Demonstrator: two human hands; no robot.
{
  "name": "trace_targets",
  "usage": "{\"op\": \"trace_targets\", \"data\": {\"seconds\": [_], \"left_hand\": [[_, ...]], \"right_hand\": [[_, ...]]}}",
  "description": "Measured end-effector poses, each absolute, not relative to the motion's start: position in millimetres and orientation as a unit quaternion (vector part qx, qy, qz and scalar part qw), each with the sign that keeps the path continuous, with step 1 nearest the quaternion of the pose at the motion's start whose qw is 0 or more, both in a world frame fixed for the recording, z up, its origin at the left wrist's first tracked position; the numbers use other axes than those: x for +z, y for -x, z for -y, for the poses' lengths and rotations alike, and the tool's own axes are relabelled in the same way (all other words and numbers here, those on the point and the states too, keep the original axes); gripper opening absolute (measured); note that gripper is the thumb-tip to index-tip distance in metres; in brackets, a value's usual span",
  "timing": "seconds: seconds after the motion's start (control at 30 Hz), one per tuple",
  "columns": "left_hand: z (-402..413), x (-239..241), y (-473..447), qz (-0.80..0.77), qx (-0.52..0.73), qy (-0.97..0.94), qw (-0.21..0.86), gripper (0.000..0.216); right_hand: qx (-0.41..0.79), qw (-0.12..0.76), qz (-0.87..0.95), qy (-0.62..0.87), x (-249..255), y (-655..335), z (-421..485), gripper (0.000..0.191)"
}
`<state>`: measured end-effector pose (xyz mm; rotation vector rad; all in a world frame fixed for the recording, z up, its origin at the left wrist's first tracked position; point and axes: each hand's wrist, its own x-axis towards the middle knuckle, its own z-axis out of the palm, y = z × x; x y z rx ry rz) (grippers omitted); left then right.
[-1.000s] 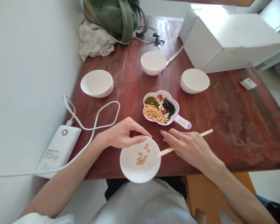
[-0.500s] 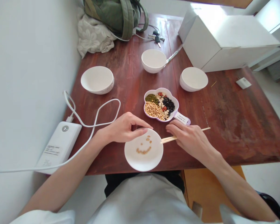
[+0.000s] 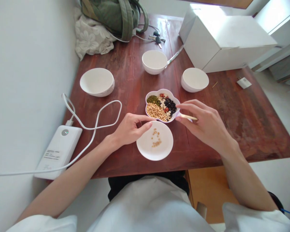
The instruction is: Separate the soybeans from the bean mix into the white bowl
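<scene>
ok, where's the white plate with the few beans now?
Head view: the white plate sits by the table's front edge, right below the flower-shaped bean dish, left hand at its upper left rim, right hand to its upper right.

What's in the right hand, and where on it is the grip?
Wooden chopsticks in the right hand; the fingers hide exactly where they grip.

A home room, with a worn wooden table (image 3: pixel 256 129), backpack (image 3: pixel 113 16), keys (image 3: pixel 156 38) and power bank (image 3: pixel 58 151).
</scene>
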<state>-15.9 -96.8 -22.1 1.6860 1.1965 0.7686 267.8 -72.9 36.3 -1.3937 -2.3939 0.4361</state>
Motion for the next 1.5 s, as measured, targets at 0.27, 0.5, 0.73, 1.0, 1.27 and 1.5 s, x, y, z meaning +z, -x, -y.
{"op": "trace_targets", "data": {"seconds": [0.27,0.5,0.73,1.0,1.27,1.5], "left_hand": [[98,-24,14,-0.489,0.321,-0.684,0.437,0.030],[98,-29,14,-0.483,0.321,-0.678,0.451,0.033],[98,-27,13,-0.480,0.333,-0.671,0.456,0.033],[102,-27,7,-0.508,0.346,-0.665,0.424,0.032],[105,-43,-1,-0.518,0.400,-0.629,0.420,0.028],[99,-43,6,-0.469,0.445,-0.608,0.460,0.014]], "right_hand": [[0.183,0.016,0.789,0.586,4,-278,43,0.044],[0.527,0.093,0.662,0.525,5,-282,29,0.047],[0.547,0.138,0.641,0.521,-1,-285,5,0.055],[0.549,0.163,0.626,0.529,28,-295,-11,0.049],[0.541,0.096,0.682,0.483,64,-298,-17,0.050],[0.583,0.049,0.698,0.413,67,-295,-15,0.045]]}}
